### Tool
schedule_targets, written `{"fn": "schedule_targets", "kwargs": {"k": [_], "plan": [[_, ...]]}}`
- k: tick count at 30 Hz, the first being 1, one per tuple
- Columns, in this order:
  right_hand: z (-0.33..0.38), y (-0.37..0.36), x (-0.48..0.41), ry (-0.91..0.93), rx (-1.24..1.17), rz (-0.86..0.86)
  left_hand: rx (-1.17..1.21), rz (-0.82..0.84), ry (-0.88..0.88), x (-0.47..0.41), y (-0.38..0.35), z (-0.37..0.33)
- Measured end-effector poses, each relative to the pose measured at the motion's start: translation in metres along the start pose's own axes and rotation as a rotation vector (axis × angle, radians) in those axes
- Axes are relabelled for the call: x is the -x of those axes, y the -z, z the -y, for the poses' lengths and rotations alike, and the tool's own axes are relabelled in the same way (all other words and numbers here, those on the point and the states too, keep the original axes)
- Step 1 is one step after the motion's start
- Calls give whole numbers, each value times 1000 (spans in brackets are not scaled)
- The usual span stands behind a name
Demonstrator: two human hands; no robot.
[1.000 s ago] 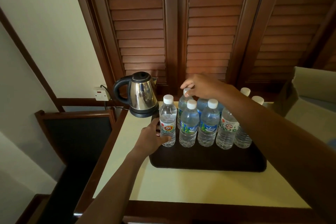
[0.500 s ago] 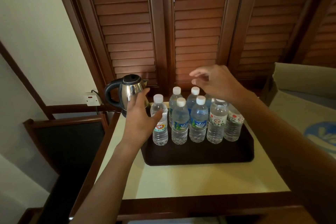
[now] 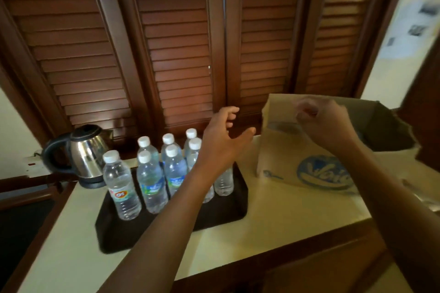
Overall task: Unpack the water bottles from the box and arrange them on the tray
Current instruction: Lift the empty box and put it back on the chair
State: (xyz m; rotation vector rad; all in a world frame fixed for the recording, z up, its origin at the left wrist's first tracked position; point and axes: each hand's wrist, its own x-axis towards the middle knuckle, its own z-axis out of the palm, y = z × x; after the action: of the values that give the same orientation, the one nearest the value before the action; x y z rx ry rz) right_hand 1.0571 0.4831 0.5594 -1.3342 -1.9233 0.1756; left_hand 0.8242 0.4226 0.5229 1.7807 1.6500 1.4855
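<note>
Inspector: From the left, the kettle (image 3: 83, 154) stands just beside the tray (image 3: 114, 233). The bottles (image 3: 152, 173) stand upright on it in two rows, and the left forearm (image 3: 166, 221) hides some of them.

Clerk: The hands?

Inspector: The left hand (image 3: 226, 140) hangs over the tray's right end, fingers loose, grasping nothing. The right hand (image 3: 326, 121) is at the box (image 3: 285, 157) rim and blurred; I cannot tell whether it grips the cardboard.

Clerk: Progress?

Inspector: Judged well advanced. The tray's front strip is bare. The box's contents are unreadable, so what remains is undetermined.
</note>
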Motion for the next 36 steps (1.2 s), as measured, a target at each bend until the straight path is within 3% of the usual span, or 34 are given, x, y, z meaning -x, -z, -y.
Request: {"fn": "schedule_targets", "kwargs": {"k": [5,9,14,18,23,28,36], "plan": [[-110,50,-5,-215,200,0,-60,96,117,-42,-93,-3],[-193,71,0,-444,285,-1,-83,78,301,-65,-127,9],[-223,73,17,-671,-186,42,5,154,584,-82,-150,34],[-224,72,18,-656,-339,16,46,98,611,-93,-164,70],[-203,81,23,-535,-398,-94,135,-48,537,-78,-138,27],[-153,96,6,-318,-472,-249,199,-207,359,-69,-76,-41],[-27,83,-16,-100,-572,-258,119,-491,120,-25,84,-76]]}}
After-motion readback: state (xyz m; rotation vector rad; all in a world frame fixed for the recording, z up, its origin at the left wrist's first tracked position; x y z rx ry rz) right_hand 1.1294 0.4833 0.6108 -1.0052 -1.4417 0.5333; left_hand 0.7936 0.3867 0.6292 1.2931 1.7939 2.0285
